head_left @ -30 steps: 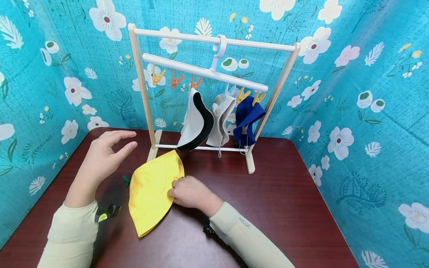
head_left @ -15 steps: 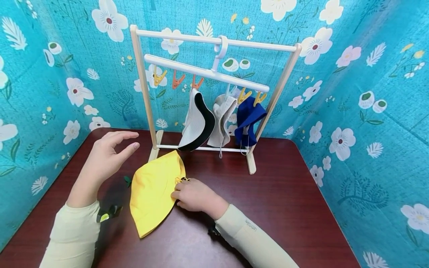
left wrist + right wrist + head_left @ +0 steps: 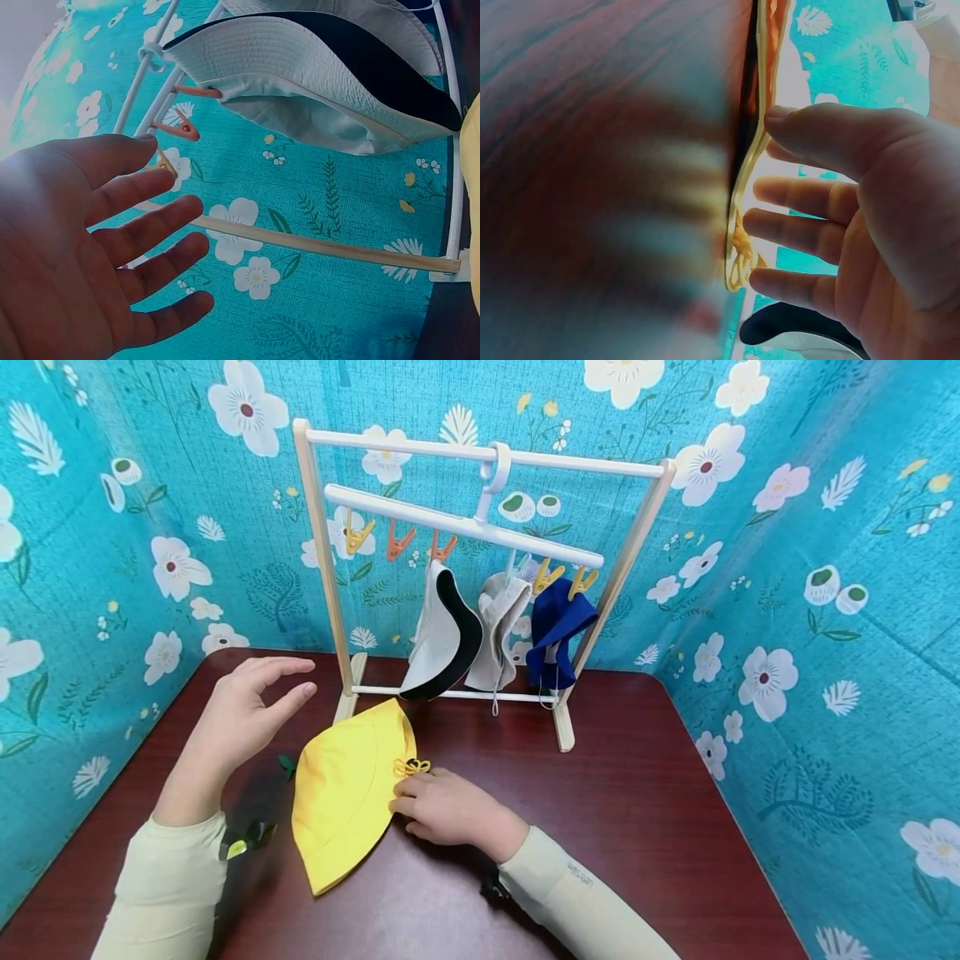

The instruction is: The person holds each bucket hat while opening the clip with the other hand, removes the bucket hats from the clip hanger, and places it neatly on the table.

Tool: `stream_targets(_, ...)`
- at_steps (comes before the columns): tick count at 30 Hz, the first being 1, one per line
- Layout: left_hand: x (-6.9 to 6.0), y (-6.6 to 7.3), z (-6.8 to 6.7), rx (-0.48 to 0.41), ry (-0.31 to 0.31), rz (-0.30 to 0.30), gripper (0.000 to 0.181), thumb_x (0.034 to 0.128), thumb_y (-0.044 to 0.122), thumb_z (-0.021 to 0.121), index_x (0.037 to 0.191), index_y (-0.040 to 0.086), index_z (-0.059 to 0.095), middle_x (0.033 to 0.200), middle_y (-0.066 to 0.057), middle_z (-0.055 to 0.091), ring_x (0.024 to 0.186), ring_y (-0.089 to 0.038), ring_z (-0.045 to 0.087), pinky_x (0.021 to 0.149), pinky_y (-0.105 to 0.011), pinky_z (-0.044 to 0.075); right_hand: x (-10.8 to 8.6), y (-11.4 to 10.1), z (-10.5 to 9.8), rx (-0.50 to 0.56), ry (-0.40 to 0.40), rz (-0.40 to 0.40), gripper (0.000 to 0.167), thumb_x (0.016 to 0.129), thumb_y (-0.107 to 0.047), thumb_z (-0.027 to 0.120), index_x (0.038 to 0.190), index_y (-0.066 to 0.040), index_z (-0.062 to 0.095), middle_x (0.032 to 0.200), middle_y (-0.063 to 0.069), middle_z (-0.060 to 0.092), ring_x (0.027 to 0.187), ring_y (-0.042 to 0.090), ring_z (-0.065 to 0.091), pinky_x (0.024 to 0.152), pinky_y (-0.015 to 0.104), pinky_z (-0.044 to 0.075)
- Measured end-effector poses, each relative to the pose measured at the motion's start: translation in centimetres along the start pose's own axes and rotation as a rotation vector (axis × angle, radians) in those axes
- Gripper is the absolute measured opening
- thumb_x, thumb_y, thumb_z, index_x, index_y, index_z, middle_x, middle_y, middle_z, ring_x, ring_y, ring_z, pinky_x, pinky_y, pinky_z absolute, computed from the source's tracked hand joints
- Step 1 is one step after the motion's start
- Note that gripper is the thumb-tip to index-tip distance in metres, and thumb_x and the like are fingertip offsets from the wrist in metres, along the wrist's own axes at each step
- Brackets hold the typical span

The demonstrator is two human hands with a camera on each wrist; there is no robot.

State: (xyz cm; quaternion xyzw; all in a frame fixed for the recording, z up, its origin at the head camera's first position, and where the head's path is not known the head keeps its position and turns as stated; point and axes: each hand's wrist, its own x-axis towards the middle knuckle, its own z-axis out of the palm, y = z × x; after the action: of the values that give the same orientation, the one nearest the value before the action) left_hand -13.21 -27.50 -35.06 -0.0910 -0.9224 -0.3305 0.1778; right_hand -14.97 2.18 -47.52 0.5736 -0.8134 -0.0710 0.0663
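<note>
A yellow bucket hat (image 3: pixel 348 793) lies flat on the table, its small yellow cord bow (image 3: pixel 412 767) at the right edge. My right hand (image 3: pixel 453 806) is at that edge, fingertips at the hat just below the bow. In the right wrist view its fingers (image 3: pixel 802 225) are extended along the hat's thin rim and grip nothing; whether they touch it I cannot tell. My left hand (image 3: pixel 240 702) hovers left of the rack, thumb and fingers apart and holding nothing. The left wrist view shows its fingers (image 3: pixel 161 259) spread, with orange clothespins behind.
A wooden drying rack (image 3: pixel 322 543) stands at the back. On its white hanger (image 3: pixel 420 514) hang a white-and-black hat (image 3: pixel 435 643), a beige hat (image 3: pixel 498 627) and a blue hat (image 3: pixel 558 627), clipped by clothespins. Further left, a yellow clothespin (image 3: pixel 358 537) and an orange clothespin (image 3: pixel 399 539) hold nothing.
My right hand has eased off the hat's edge, moving slightly right and toward me with its fingers loosening, so the bow now shows fully. The left hand keeps its pose.
</note>
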Motion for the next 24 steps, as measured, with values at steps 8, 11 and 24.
stream_targets(8, 0.0, 0.0, 0.0, 0.001, -0.010, 0.005, 0.042, 0.0977, 0.033, 0.071, 0.134, 0.013, 0.067, 0.135, -0.017, 0.064, 0.129, -0.039, 0.051, 0.098, -0.066, 0.047, -1.1, 0.3, -1.2, 0.025, 0.019, 0.007, 0.024, 0.098, -0.035, 0.068, 0.120, -0.027, 0.071, 0.121, -0.009, 0.067, 0.118, 0.013, 0.062, 0.093, 0.035, 0.051)
stream_targets(11, 0.0, 0.0, 0.0, 0.003, -0.010, 0.010, 0.042, 0.0978, 0.032, 0.071, 0.134, 0.013, 0.067, 0.135, -0.017, 0.064, 0.129, -0.039, 0.051, 0.098, -0.066, 0.046, -1.5, 0.6, -1.6, 0.042, 0.041, 0.015, 0.024, 0.098, -0.034, 0.068, 0.121, -0.026, 0.071, 0.122, -0.009, 0.067, 0.119, 0.013, 0.062, 0.092, 0.035, 0.052)
stream_targets(24, 0.1, 0.2, 0.2, -0.010, -0.022, 0.021, 0.042, 0.0975, 0.032, 0.071, 0.134, 0.013, 0.067, 0.134, -0.016, 0.065, 0.128, -0.037, 0.052, 0.098, -0.065, 0.047, -3.1, 1.9, -3.0, 0.058, 0.110, 0.101, 0.035, 0.098, -0.033, 0.068, 0.132, -0.025, 0.068, 0.131, -0.004, 0.067, 0.121, 0.015, 0.062, 0.099, 0.038, 0.051)
